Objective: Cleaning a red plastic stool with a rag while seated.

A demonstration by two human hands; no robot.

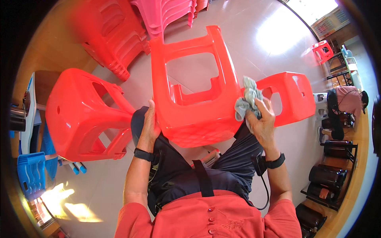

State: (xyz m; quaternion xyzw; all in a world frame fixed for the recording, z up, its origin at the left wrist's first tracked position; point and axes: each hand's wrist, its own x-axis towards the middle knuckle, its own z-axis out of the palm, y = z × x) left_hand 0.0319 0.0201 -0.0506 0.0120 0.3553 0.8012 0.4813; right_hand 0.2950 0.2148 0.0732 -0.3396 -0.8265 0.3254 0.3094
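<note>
A red plastic stool [196,119] is tipped over between my knees, its seat towards me and its legs pointing away. My left hand [150,128] grips its left side, the thumb on the outer face and the other fingers hidden. Bunched in my right hand [263,122] is a grey-green cloth [250,95], at the stool's right edge. Both wrists wear black straps. Another red stool [74,116] stands just left of my left knee, and a further red stool [291,95] is beyond my right hand.
Stacked red stools [116,35] and stacked pink stools [169,12] are ahead. A blue plastic object [31,172] lies left. At the far right, a person [346,101] bends near dark glossy containers [327,175] on low black racks. A small red stool [323,51] stands at the back right.
</note>
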